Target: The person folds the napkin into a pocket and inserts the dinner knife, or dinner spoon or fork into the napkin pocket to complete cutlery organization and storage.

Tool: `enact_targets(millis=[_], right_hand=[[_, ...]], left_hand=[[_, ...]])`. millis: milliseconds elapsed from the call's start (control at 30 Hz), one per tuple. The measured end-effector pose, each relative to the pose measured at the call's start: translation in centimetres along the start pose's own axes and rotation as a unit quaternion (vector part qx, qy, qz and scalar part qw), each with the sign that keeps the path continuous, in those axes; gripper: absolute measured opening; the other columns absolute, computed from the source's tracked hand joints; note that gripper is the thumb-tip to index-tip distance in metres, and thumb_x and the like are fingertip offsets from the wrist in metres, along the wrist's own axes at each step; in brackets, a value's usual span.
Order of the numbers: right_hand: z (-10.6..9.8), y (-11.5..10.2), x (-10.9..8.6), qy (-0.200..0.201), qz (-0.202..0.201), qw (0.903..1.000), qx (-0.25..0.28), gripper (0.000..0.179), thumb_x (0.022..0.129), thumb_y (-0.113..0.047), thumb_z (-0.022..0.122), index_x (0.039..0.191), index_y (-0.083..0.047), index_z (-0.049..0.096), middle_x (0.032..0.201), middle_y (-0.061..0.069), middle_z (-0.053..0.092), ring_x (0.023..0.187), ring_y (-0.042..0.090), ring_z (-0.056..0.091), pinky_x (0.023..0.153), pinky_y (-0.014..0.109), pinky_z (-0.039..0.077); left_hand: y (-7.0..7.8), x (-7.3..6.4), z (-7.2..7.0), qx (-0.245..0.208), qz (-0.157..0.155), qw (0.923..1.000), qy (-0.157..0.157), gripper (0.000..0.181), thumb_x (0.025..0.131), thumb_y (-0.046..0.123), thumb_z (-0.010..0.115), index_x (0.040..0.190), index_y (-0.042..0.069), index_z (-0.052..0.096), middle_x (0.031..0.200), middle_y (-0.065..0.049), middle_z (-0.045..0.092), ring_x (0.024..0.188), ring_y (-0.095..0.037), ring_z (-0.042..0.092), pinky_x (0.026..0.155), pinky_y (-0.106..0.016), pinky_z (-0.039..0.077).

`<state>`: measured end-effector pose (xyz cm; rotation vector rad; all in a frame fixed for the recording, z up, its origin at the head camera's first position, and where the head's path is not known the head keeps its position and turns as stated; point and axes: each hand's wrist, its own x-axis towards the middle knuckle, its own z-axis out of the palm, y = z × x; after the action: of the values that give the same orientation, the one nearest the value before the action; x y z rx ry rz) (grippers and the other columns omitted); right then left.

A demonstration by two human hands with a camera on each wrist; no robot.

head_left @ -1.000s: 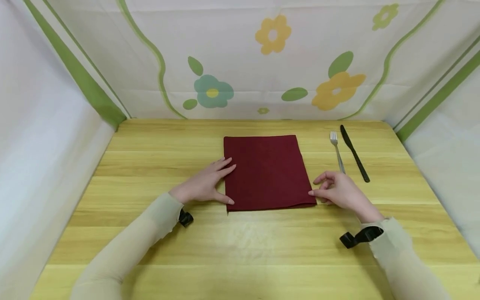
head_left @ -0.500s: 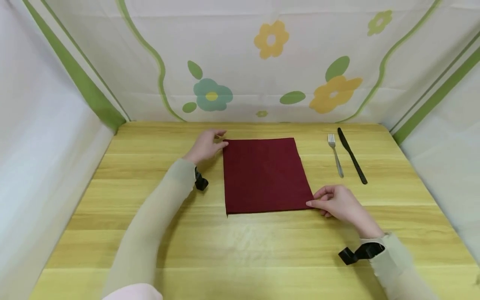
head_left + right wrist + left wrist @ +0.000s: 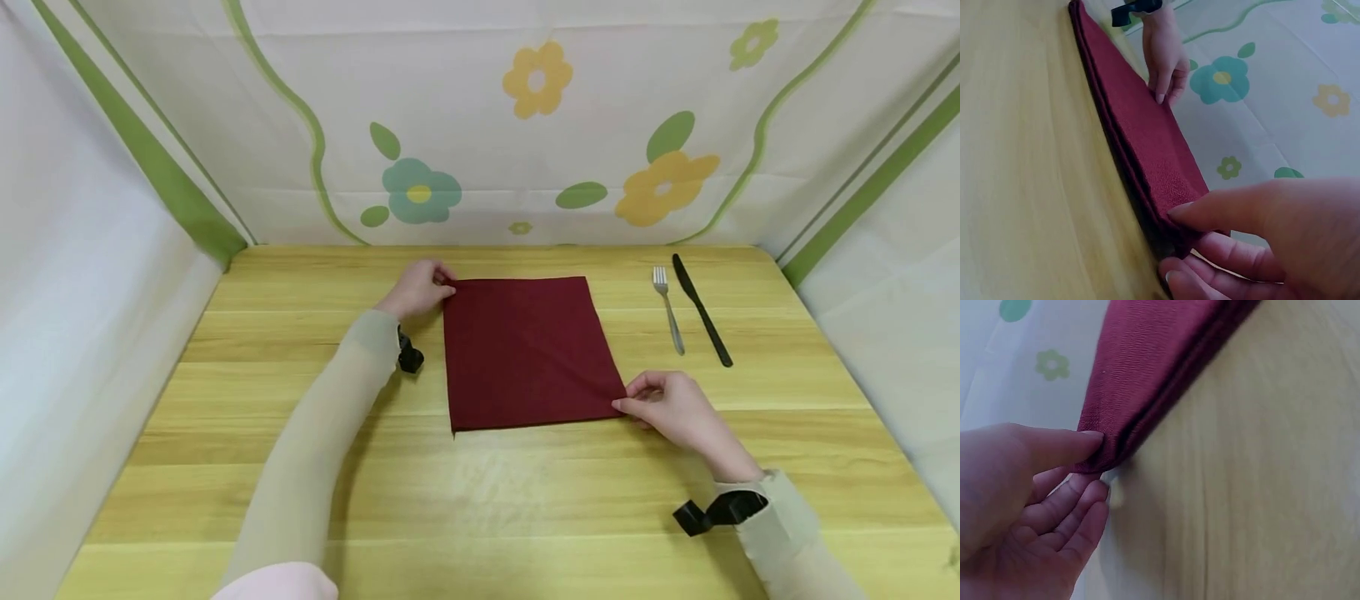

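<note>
A dark red cloth napkin (image 3: 528, 354), folded into a square of stacked layers, lies mid-table. My left hand (image 3: 420, 287) pinches its far left corner; in the left wrist view the thumb (image 3: 1066, 447) lies on top and the fingers curl beneath. At the near right corner, my right hand (image 3: 671, 408) pinches the cloth between thumb and fingers, as the right wrist view shows with the thumb (image 3: 1222, 209) on the upper face. Layered edges of the napkin (image 3: 1129, 137) show along its near side, and faint creases run across its top towards the right hand.
To the right of the napkin lie a silver fork (image 3: 668, 310) and a black knife (image 3: 702, 310), side by side on the wooden table (image 3: 495, 517). A white floral curtain (image 3: 480, 125) hangs behind the table, with white cloth at both sides.
My left hand has moved from lying spread on the napkin's left edge up to its far left corner and pinched it. The right hand has closed on the near right corner, slightly nearer me.
</note>
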<state>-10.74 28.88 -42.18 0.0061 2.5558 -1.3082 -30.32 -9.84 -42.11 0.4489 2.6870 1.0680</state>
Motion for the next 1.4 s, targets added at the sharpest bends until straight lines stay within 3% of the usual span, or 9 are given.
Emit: enact_targets(millis=[133,267,533,700,867,1133,1400], right_hand=[[-0.3,0.4,0.2,-0.019,0.004,0.9983,0.054,0.027,0.093,-0.011,0.076,0.107,0.009,0.064,0.084,0.012,0.071,0.073,0.023,0.069,0.063,0.034,0.061],[-0.8,0.8,0.5,-0.026,0.027,0.9976,0.058,0.042,0.093,-0.018,0.077,0.120,0.012,0.063,0.088,0.012,0.074,0.075,0.021,0.069,0.065,0.033,0.060],[-1.4,1.0,0.8,-0.025,0.050,0.9961,0.068,0.035,0.092,-0.022,0.079,0.105,0.009,0.069,0.083,0.011,0.073,0.073,0.021,0.069,0.066,0.033,0.061],[-1.5,1.1,1.0,-0.031,0.049,0.9944,0.089,0.037,0.095,-0.021,0.076,0.110,0.011,0.065,0.086,0.013,0.074,0.074,0.022,0.070,0.067,0.034,0.061],[-2.2,1.4,1.7,-0.015,0.050,0.9953,0.082,0.044,0.096,-0.023,0.075,0.119,0.013,0.063,0.092,0.013,0.075,0.076,0.021,0.071,0.069,0.033,0.061],[-4.2,1.4,4.8,0.010,0.034,0.9967,0.073,0.045,0.098,-0.023,0.072,0.123,0.013,0.064,0.097,0.013,0.075,0.078,0.017,0.072,0.072,0.031,0.061],[-5.1,0.4,9.7,0.038,0.036,0.9975,0.048,0.045,0.097,-0.031,0.074,0.122,0.006,0.069,0.098,0.008,0.074,0.079,0.013,0.072,0.073,0.030,0.060]], left_hand=[[-0.3,-0.3,-0.5,-0.023,-0.005,0.9996,-0.013,0.028,0.102,0.013,0.063,0.128,0.004,0.070,0.128,-0.013,0.065,0.115,-0.027,0.058,0.097,-0.041,0.049],[-0.5,-0.6,-1.0,-0.029,-0.014,0.9993,-0.018,0.026,0.101,0.016,0.066,0.124,0.006,0.074,0.125,-0.011,0.067,0.113,-0.026,0.060,0.093,-0.041,0.051],[-0.9,-0.9,-1.3,-0.040,-0.037,0.9985,0.000,0.022,0.097,0.024,0.073,0.114,0.010,0.078,0.118,-0.008,0.069,0.105,-0.024,0.061,0.086,-0.040,0.052],[-1.1,-1.2,-1.5,-0.035,-0.036,0.9987,0.006,0.025,0.097,0.027,0.074,0.113,0.009,0.079,0.117,-0.008,0.070,0.105,-0.025,0.061,0.087,-0.040,0.051],[-1.2,-2.1,-1.9,-0.030,-0.042,0.9986,-0.009,0.025,0.095,0.026,0.075,0.112,0.007,0.079,0.117,-0.010,0.071,0.111,-0.027,0.061,0.091,-0.043,0.051],[-1.2,-6.2,-2.9,-0.019,-0.055,0.9965,-0.060,0.024,0.095,0.026,0.076,0.110,0.008,0.080,0.118,-0.009,0.071,0.111,-0.026,0.060,0.093,-0.043,0.050],[-1.2,-11.0,-1.7,0.007,-0.075,0.9942,-0.077,0.024,0.092,0.034,0.078,0.102,0.012,0.079,0.104,-0.002,0.071,0.094,-0.021,0.059,0.081,-0.037,0.050]])
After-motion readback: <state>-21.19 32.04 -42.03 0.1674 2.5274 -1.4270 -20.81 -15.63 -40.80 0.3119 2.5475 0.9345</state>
